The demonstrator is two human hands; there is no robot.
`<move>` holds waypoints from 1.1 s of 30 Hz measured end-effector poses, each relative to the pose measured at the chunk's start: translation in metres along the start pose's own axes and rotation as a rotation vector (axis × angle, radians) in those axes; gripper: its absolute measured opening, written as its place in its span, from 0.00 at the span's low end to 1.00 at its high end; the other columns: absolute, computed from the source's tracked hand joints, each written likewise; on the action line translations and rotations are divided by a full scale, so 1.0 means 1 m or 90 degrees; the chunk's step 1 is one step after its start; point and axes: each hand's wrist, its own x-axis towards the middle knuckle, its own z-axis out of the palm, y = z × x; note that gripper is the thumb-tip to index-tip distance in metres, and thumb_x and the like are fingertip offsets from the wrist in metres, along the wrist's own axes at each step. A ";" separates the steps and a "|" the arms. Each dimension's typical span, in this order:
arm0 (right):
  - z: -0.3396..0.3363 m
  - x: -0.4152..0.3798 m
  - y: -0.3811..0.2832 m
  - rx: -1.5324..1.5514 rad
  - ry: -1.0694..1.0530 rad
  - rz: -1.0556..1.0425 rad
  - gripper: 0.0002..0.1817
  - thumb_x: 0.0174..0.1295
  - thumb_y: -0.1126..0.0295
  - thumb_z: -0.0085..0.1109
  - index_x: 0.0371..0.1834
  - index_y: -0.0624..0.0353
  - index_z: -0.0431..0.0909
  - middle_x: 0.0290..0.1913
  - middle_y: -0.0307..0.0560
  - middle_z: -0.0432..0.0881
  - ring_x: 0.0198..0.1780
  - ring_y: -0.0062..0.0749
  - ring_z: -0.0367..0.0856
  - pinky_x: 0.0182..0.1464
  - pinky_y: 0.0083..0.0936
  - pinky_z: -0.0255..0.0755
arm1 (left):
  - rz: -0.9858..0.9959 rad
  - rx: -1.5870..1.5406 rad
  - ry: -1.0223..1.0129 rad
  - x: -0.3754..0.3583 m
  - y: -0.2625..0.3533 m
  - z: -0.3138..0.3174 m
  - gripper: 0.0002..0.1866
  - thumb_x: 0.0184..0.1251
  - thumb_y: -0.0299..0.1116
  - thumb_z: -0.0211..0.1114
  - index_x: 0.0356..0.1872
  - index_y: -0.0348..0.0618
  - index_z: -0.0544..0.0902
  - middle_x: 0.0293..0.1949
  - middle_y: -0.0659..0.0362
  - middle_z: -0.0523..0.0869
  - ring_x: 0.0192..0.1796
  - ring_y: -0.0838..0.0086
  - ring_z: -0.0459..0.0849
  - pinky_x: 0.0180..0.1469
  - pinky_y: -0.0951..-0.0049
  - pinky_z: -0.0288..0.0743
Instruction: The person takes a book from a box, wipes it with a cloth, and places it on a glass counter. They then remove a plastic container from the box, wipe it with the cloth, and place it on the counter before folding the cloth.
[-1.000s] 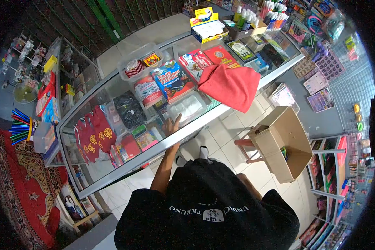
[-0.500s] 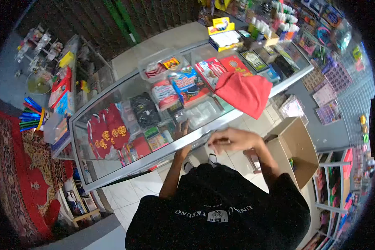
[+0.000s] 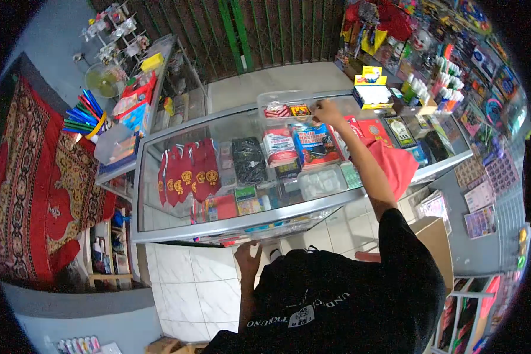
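My right hand (image 3: 327, 112) reaches across the glass counter (image 3: 189, 228) to a clear plastic box (image 3: 286, 99). Its fingers curl at the box's right edge. Inside the box lie a red-and-white striped item and an orange-yellow packet (image 3: 300, 110). Just below that hand, a blue book (image 3: 316, 144) lies face up, with a red-and-white book (image 3: 279, 147) to its left. A red cloth (image 3: 395, 167) rests under my right forearm at the counter's front edge. My left hand (image 3: 248, 257) is low in front of the counter, thumb and fingers apart, holding nothing.
Maroon ties (image 3: 189, 172) and a black plastic-wrapped pack (image 3: 249, 161) show through the glass on the left. A yellow box of white items (image 3: 372, 89) and several bottles stand at the back right. A cardboard box (image 3: 433, 245) is at my right.
My right hand has gone from in front of the counter forward to the plastic box. My left hand has come off the glass and dropped back. The view has turned.
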 end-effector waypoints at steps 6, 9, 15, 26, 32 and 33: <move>-0.024 -0.067 -0.018 0.030 -0.031 -0.077 0.13 0.59 0.69 0.51 0.29 0.72 0.78 0.21 0.52 0.81 0.22 0.34 0.84 0.27 0.30 0.78 | -0.138 -0.092 -0.033 0.007 0.006 -0.017 0.12 0.63 0.39 0.68 0.40 0.41 0.83 0.37 0.56 0.87 0.41 0.69 0.84 0.44 0.67 0.75; -0.038 -0.126 -0.052 0.081 -0.145 -0.044 0.12 0.61 0.69 0.50 0.33 0.70 0.77 0.23 0.47 0.79 0.23 0.27 0.82 0.26 0.28 0.76 | -0.105 -0.173 -0.120 0.029 0.027 -0.023 0.13 0.65 0.37 0.66 0.45 0.41 0.82 0.42 0.56 0.86 0.44 0.73 0.84 0.45 0.70 0.76; -0.030 -0.234 -0.091 0.037 -0.282 -0.145 0.13 0.59 0.75 0.50 0.43 0.68 0.79 0.27 0.44 0.79 0.26 0.22 0.78 0.30 0.20 0.73 | -0.271 -0.632 -0.301 0.046 0.076 -0.047 0.21 0.67 0.35 0.62 0.57 0.39 0.72 0.50 0.57 0.81 0.52 0.69 0.80 0.54 0.68 0.74; 0.061 -0.350 -0.093 0.060 -0.284 -0.149 0.12 0.63 0.71 0.57 0.45 0.68 0.77 0.36 0.63 0.82 0.38 0.56 0.82 0.40 0.40 0.77 | -0.434 -0.633 -0.448 0.015 0.085 -0.109 0.36 0.63 0.47 0.65 0.67 0.44 0.62 0.62 0.50 0.71 0.61 0.61 0.75 0.59 0.61 0.74; 0.091 -0.353 -0.060 0.073 -0.240 0.029 0.18 0.63 0.70 0.58 0.55 0.65 0.72 0.34 0.60 0.84 0.35 0.48 0.85 0.38 0.37 0.78 | -0.460 -0.721 -0.216 0.029 0.076 -0.068 0.23 0.74 0.38 0.52 0.67 0.45 0.63 0.59 0.55 0.74 0.59 0.67 0.75 0.56 0.65 0.75; 0.092 -0.355 -0.049 0.052 -0.250 0.025 0.18 0.63 0.70 0.58 0.54 0.65 0.72 0.34 0.60 0.84 0.35 0.48 0.85 0.38 0.37 0.78 | -0.459 -0.632 -0.192 0.035 0.072 -0.057 0.23 0.75 0.39 0.51 0.66 0.43 0.64 0.59 0.55 0.74 0.59 0.68 0.75 0.58 0.65 0.72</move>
